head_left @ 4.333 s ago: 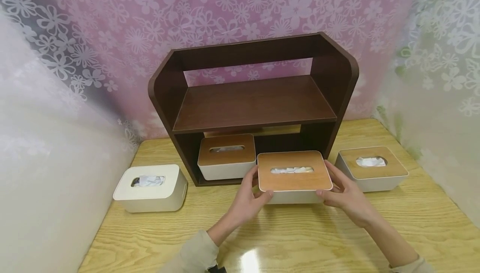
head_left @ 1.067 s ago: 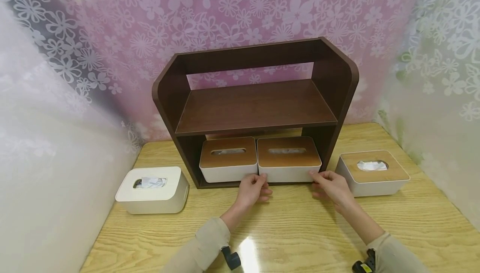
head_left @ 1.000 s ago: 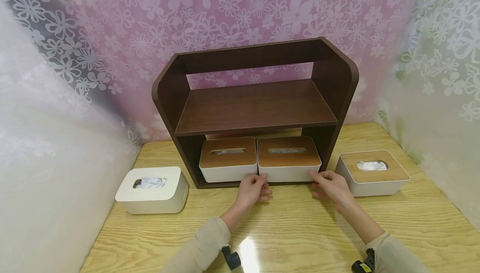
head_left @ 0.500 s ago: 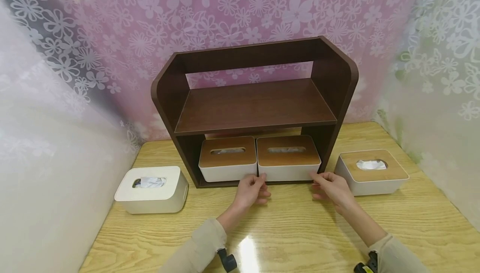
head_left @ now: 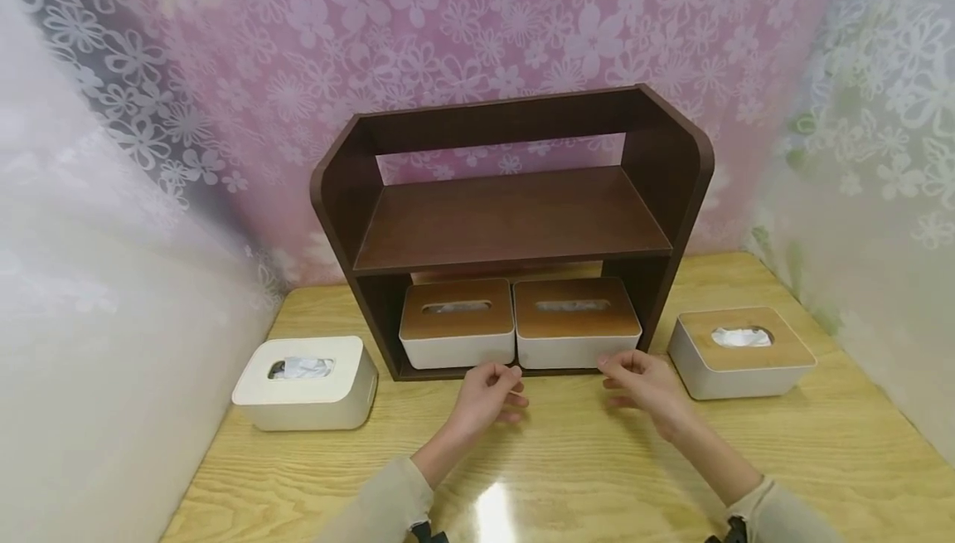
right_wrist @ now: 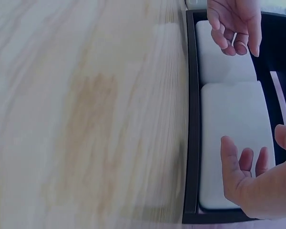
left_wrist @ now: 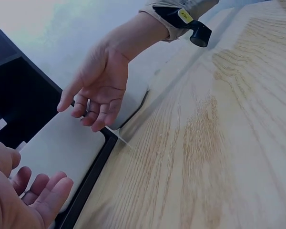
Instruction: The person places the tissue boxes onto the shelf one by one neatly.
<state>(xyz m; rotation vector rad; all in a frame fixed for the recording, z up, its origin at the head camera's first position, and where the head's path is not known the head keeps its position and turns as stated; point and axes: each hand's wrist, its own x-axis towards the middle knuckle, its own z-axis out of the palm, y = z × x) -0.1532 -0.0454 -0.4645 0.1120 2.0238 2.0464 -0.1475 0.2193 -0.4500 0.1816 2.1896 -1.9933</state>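
Note:
Two tissue boxes with wooden lids and white bodies sit side by side in the lower level of a dark brown shelf [head_left: 515, 215]. My left hand [head_left: 480, 399], loosely bent, hovers just in front of the gap between the left tissue box [head_left: 458, 352] and the right tissue box [head_left: 576, 352]. Near the right box's front corner is my right hand [head_left: 647, 385], thumb and fingers apart. In the left wrist view, both the left hand [left_wrist: 31, 195] and the right hand [left_wrist: 102, 88] show bare, spread fingers. The right wrist view shows the right box's white front [right_wrist: 236, 124] between the hands.
On the table [head_left: 574, 460], a cream tissue box [head_left: 306, 406] stands left of the shelf. Another wood-lidded tissue box [head_left: 746, 361] stands to its right. A flowered curtain [head_left: 477, 29] hangs behind the shelf, with pale sheets along both sides.
The right wood-lidded tissue box went from the table's front area back into the shelf beside the other one. Since then both hands have let go and drawn slightly back toward me.

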